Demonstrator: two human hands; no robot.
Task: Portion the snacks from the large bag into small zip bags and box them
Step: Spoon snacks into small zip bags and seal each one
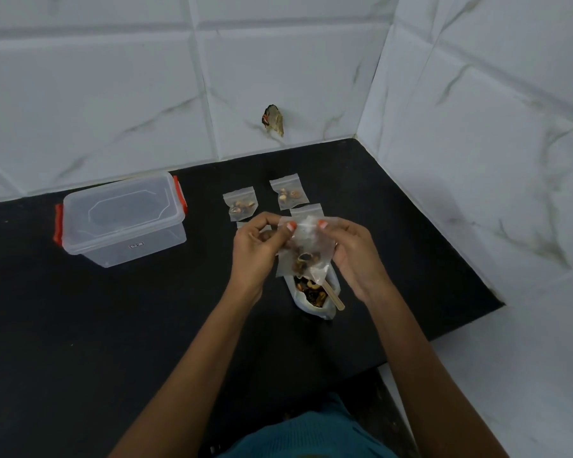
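Both hands hold a small clear zip bag (306,251) with nuts in its bottom above the black counter. My left hand (257,247) pinches the bag's top strip at the left, and my right hand (349,251) pinches it at the right. Right below stands the large open snack bag (315,297), with a wooden spoon handle (334,297) sticking out. Two filled small zip bags (240,203) (289,191) lie behind the hands. Another small bag (306,210) lies partly hidden behind my fingers. The clear plastic box (123,219) with red clips sits closed at the left.
The black counter (80,325) ends at tiled walls behind and to the right, forming a corner. A damaged dark spot (273,120) marks the back wall. The counter's right edge steps inward near my right forearm.
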